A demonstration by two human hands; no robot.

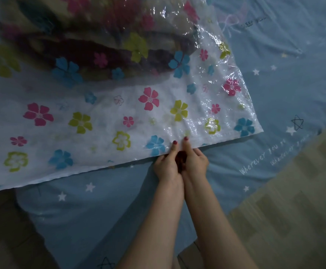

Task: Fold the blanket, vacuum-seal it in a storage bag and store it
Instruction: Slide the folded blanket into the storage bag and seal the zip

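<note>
Blanket (76, 30) sits folded inside one clear storage bag (104, 113), and we see its dark, multicoloured pile bunched at the far end of the bag, behind the plastic. We count one blanket and one bag. The bag is printed with pink, blue and lime flowers and lies flat on the bed (286, 74), its near part holding nothing that we can make out, only the white backing and wrinkled film. The bag's mouth edge runs slantwise along its near side, and it lies over the blue bedsheet patterned with white and outlined stars and some handwritten-style lettering.

We have both hands at that near edge of the bag, side by side and touching each other. Our left hand (167, 164) pinches the edge, thumb on top of the plastic, fingers curled beneath. Our right hand (194, 160) does the same just beside it, its thumb also pressed on top of the film. Both thumbnails are painted red. We cannot tell whether the seal under the thumbs is closed.

Beyond the bed, to the right of the bag, lies a strip of pale wooden floor (294, 191). To the left of the bag's near corner, a dark area shows below the bed's edge.
</note>
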